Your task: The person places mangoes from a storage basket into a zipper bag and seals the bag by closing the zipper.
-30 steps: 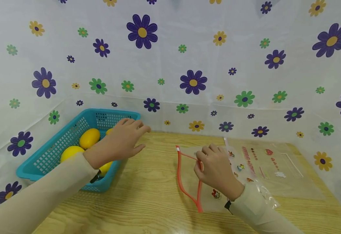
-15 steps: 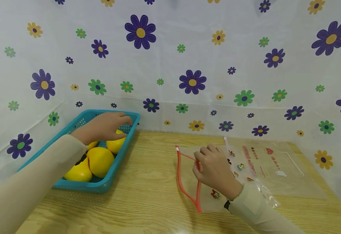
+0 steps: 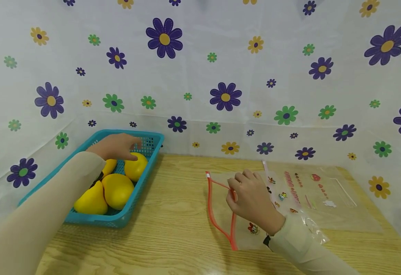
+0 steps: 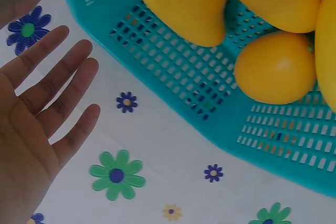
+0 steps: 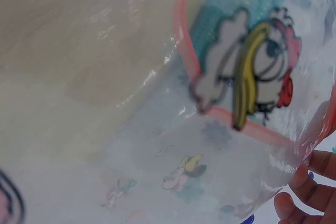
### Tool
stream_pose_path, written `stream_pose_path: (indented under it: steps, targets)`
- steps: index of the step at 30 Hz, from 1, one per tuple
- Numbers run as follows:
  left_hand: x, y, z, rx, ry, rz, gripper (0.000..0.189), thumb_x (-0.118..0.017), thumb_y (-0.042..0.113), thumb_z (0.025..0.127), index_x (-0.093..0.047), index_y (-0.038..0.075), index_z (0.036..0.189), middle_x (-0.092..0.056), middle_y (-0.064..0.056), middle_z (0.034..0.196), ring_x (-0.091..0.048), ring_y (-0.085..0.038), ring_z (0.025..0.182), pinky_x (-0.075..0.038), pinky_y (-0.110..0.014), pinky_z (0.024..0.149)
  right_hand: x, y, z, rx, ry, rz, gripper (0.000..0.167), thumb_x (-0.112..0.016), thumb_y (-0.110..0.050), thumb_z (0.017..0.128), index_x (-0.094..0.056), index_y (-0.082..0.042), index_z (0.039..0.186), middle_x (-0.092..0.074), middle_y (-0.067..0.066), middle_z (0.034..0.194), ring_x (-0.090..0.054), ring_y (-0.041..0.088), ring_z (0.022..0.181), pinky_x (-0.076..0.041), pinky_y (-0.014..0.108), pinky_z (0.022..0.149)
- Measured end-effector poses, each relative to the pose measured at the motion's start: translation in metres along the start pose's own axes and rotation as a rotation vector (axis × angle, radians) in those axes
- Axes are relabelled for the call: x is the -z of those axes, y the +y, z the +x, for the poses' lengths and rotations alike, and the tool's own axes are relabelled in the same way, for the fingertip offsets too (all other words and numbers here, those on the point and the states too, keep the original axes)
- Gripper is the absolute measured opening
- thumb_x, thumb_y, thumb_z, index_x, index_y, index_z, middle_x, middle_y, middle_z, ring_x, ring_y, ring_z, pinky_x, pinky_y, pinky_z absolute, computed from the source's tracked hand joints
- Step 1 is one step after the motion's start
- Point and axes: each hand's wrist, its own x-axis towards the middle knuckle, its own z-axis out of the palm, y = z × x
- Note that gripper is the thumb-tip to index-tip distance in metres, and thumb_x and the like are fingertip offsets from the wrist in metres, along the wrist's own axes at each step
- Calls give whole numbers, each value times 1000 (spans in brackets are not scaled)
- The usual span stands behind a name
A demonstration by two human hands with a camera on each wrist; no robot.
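Near the back-left corner of the table (image 3: 176,229), the left hand (image 3: 114,146) is hovering, relaxed and unladen, over yellow fruits (image 3: 118,191) in a teal basket (image 3: 116,220). Toward the table's right edge, the right hand (image 3: 252,200) is pinching the red rim (image 3: 234,227) of a clear bag (image 3: 245,237), apparently propping it agape.

Teal basket (image 3: 116,219), yellow fruit (image 3: 118,191), red-edged bag (image 3: 243,233)

Head view forward, down; wrist views close (head, left wrist share basket (image 3: 138,191)).
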Motion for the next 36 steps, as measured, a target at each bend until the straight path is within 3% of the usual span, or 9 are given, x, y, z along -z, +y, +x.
stream_pose_path:
  steps: [6,14,25,36]
  targets:
    - [-8,-17,7,72,-45,-40,41,-64,34,84,-59,11,117,-64,-13,108,-58,-25,92,-50,-48,81,-1,0,0,-1,-2,-3,6,-67,-14,71,-61,-14,71,-55,-2,68,-45,17,66,-33,29,61]
    - [-18,-33,12,153,-89,-85,45,-61,37,86,-57,8,120,-55,-23,127,-55,-35,103,-46,-58,85,1,2,0,-10,-13,0,5,-66,-13,71,-62,-14,72,-56,-2,68,-46,17,67,-35,30,62]
    - [-37,-43,19,212,-165,-130,48,-63,38,83,-57,5,118,-51,-28,129,-51,-41,106,-47,-56,82,1,2,1,-18,-27,7,4,-67,-14,71,-63,-14,72,-56,-3,68,-45,16,66,-33,28,61]
    - [-46,-40,25,229,-203,-142,44,-62,33,84,-58,2,115,-56,-26,121,-54,-36,97,-49,-50,79,0,3,1,-14,-15,12,6,-67,-14,71,-61,-14,71,-55,-3,66,-43,16,65,-30,27,61]
